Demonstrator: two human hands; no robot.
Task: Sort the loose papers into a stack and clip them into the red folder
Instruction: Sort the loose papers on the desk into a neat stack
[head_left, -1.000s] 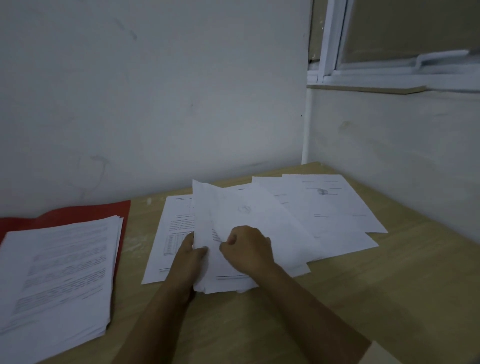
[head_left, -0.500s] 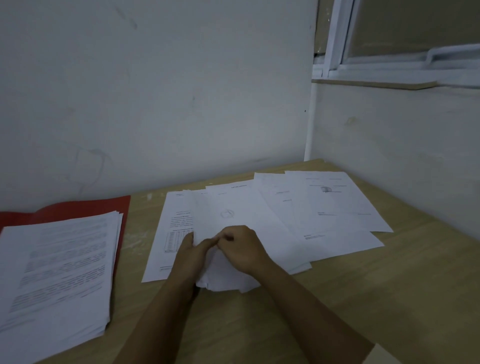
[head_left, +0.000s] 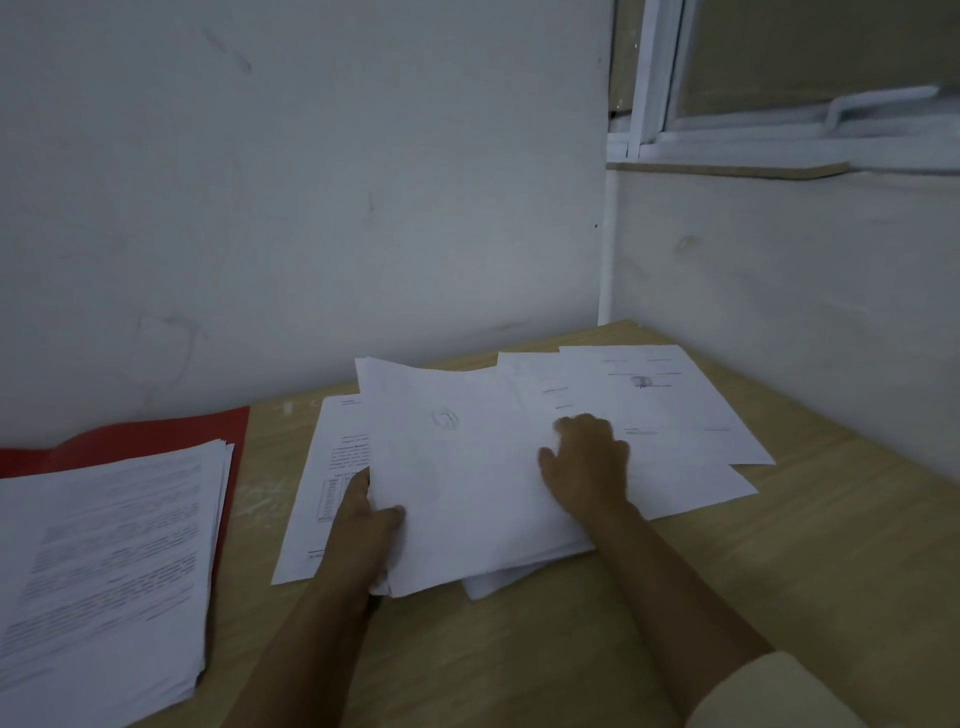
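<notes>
A red folder (head_left: 156, 434) lies open at the left of the wooden table, with a thick stack of printed papers (head_left: 104, 561) on it. Loose white sheets are spread over the middle of the table. My left hand (head_left: 366, 525) grips the left edge of a small bundle of sheets (head_left: 457, 483), thumb on top. My right hand (head_left: 589, 462) rests with spread fingers on the overlapping sheets (head_left: 670, 410) to the right of that bundle. One printed sheet with a table (head_left: 332, 467) lies flat under the bundle's left side.
The wooden table (head_left: 779, 571) sits in a room corner, walls close behind and to the right. A window frame (head_left: 727, 130) is above the right wall. Bare tabletop shows at the front right and between the folder and the loose sheets.
My right hand has left the bundle and moved right onto the spread sheets. My left hand now holds the bundle's left edge alone, and the top sheet lies flatter.
</notes>
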